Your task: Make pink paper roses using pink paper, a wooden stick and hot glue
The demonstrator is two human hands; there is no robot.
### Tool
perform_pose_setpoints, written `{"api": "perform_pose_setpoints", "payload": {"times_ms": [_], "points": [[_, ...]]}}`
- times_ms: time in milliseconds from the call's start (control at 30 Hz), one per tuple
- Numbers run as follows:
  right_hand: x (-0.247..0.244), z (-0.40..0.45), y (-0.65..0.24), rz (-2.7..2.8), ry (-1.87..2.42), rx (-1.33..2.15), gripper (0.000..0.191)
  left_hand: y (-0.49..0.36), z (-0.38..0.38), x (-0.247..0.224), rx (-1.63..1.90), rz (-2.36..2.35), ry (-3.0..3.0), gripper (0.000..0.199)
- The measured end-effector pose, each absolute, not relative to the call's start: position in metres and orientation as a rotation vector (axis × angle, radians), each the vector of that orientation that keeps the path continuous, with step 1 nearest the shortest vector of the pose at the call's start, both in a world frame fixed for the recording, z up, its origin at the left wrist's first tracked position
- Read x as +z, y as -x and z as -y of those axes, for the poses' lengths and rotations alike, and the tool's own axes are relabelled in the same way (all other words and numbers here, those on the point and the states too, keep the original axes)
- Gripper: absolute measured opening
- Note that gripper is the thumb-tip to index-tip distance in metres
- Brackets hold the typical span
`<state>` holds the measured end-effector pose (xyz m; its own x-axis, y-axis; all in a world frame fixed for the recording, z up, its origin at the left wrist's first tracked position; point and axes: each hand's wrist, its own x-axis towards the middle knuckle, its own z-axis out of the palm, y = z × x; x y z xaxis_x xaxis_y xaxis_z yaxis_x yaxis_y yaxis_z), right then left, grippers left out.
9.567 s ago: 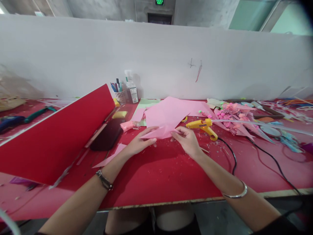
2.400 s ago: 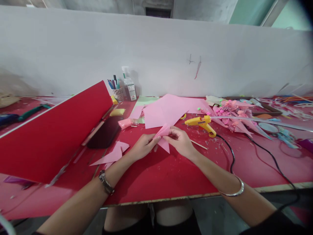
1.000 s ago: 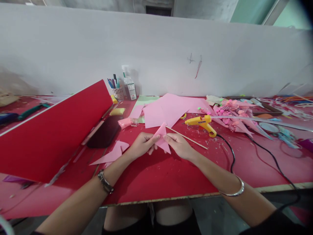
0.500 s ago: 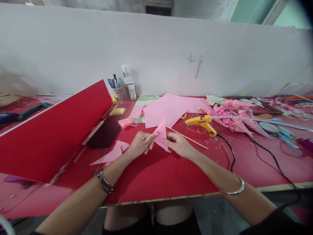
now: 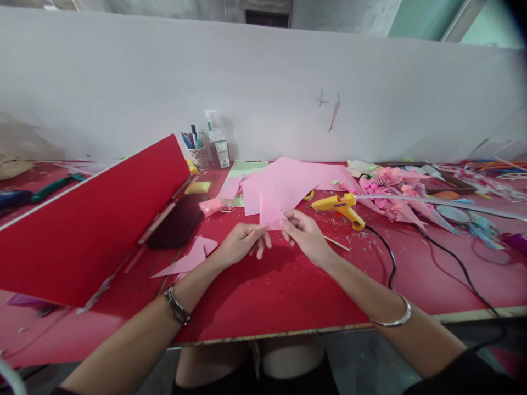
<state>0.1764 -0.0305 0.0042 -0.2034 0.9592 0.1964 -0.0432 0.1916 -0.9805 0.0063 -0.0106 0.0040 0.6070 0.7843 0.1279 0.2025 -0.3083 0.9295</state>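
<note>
Both hands are up over the middle of the red bench (image 5: pixel 288 296), pinching a small pink paper piece (image 5: pixel 269 211) between them. The left hand (image 5: pixel 241 249) has its fingers closed on the piece's lower left edge, and the right hand (image 5: pixel 304 236) grips the lower right corner with thumb and fingertips. The piece is held upright-ish, just above the bench surface, right in front of the bigger pink sheets (image 5: pixel 292 181) lying flat behind it. Hard to tell if it's folded or a single layer.

There's a watch (image 5: pixel 177 304) on the left wrist and a silver bangle (image 5: pixel 397 321) on the right.

Other stuff around: a yellow glue gun (image 5: pixel 340 206) sits just right of the hands, with its black cord (image 5: pixel 391 263) snaking off toward the bench's front edge. A thin wooden stick (image 5: pixel 337 243) pokes out from behind the right hand. Pink scraps (image 5: pixel 187 260) lie on the bench to the left of the left hand. Further left is a big red board (image 5: pixel 90 230), tilted up, and a dark case (image 5: pixel 175 222) beside it. At the back by the white wall (image 5: pixel 263 93) there's a pen cup (image 5: pixel 198 153) and a spray bottle (image 5: pixel 218 145) standing next to each other. Far right is a messy pile of pink craft bits (image 5: pixel 395 192).
</note>
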Motion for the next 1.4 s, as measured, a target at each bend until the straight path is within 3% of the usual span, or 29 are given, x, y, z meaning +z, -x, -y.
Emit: {"api": "perform_pose_setpoints", "payload": {"times_ms": [267, 400, 500, 600, 800, 1400], "points": [[0.01, 0.036, -0.175, 1.514, 0.863, 1.136, 0.018, -0.007, 0.011, 0.001, 0.702, -0.784, -1.785, 0.05], [0.008, 0.039, -0.174, 1.591, 0.96, 0.844, 0.007, -0.009, 0.011, 0.003, 0.727, -0.91, -1.813, 0.051], [0.007, 0.041, -0.176, 1.683, 1.001, 0.595, 0.004, -0.009, 0.013, 0.006, 0.741, -0.907, -1.824, 0.04], [0.006, 0.041, -0.179, 1.81, 0.979, 0.463, 0.009, -0.009, 0.016, 0.009, 0.761, -0.774, -1.826, 0.03], [0.007, 0.038, -0.181, 2.019, 0.904, 0.265, 0.016, -0.009, 0.016, 0.004, 0.94, -0.799, -1.736, 0.034], [0.007, 0.039, -0.179, 2.156, 0.938, 0.41, 0.02, -0.012, 0.014, 0.006, 1.007, -0.961, -1.703, 0.024]]}}
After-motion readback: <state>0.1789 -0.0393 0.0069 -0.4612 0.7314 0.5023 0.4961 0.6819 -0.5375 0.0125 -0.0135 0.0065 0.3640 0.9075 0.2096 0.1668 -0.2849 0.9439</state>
